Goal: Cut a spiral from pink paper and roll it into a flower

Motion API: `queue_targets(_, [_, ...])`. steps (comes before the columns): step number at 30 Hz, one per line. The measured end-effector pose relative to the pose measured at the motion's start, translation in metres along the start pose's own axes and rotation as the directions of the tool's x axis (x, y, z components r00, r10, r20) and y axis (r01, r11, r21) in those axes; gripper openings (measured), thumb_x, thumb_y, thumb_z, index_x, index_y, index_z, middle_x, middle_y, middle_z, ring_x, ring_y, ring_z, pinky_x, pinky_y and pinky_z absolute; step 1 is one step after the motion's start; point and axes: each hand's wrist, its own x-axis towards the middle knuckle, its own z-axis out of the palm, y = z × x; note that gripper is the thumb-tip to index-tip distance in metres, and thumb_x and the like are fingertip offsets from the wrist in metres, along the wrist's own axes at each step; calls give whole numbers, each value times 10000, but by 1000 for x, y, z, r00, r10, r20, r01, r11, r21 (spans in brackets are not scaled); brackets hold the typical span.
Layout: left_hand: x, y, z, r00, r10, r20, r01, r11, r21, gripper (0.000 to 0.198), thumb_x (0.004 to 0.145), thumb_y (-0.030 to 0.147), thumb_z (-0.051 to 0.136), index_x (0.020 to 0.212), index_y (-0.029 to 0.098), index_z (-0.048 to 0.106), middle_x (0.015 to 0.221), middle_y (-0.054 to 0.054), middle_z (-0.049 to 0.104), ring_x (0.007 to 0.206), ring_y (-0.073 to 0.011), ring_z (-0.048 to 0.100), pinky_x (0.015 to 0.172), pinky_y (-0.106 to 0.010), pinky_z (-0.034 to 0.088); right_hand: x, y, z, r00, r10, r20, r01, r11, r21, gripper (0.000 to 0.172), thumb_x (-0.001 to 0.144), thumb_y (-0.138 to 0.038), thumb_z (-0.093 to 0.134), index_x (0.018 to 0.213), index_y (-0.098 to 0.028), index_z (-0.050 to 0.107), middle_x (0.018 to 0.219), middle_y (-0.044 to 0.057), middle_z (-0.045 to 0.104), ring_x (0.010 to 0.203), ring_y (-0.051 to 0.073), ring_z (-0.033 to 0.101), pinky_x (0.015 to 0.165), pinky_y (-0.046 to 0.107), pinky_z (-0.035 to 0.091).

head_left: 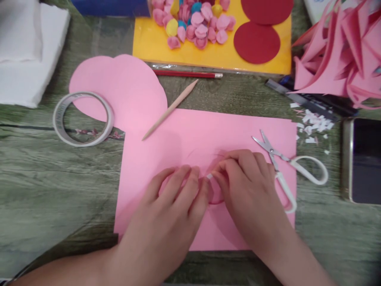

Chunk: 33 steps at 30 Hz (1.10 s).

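Observation:
A sheet of pink paper (149, 159) lies on the table under both hands. Between my hands is a rounded pink paper piece (216, 194), largely covered by the fingers. A small white strip (209, 176) shows at its upper edge. My left hand (175, 202) has its fingers curled and pressed together on the left side of the piece. My right hand (250, 182) is closed in a pinch at the strip, thumb against forefinger. Scissors with white handles (271, 151) rest with blades apart beside my right hand. A pointed wooden stick (171, 109) lies across the sheet's upper left edge.
A tape roll (58, 119) overlaps pink paper circles (131, 87) at left. Behind are a red pencil (187, 74), a yellow sheet (208, 61) with small paper petals (201, 31), and red circles (256, 43). Pink cut-offs (333, 59), white scraps (315, 122) and a phone (364, 161) lie right.

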Motion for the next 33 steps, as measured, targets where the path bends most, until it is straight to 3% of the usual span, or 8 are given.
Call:
queue_targets(19, [1,0,0,1000,16,-16,-16,1000,16,340,812,146,445,1125,105,571,1137,-107,605,1070,-286,525,879,-458,450,0,-3,-1,998,-58,-33,53,991,-121,116,847,-148,463,781,-169,556,903,105,576,799,245,451,649,365,303])
queue_targets(33, [0,2,1,1000,-2,25,2,999,34,371,821,174,426,1166,116,549,1171,-99,583,1102,-290,501,925,-477,419,-2,0,-3,997,-58,-58,51,992,-117,117,841,-173,487,773,-185,581,902,82,596,793,237,479,647,365,311])
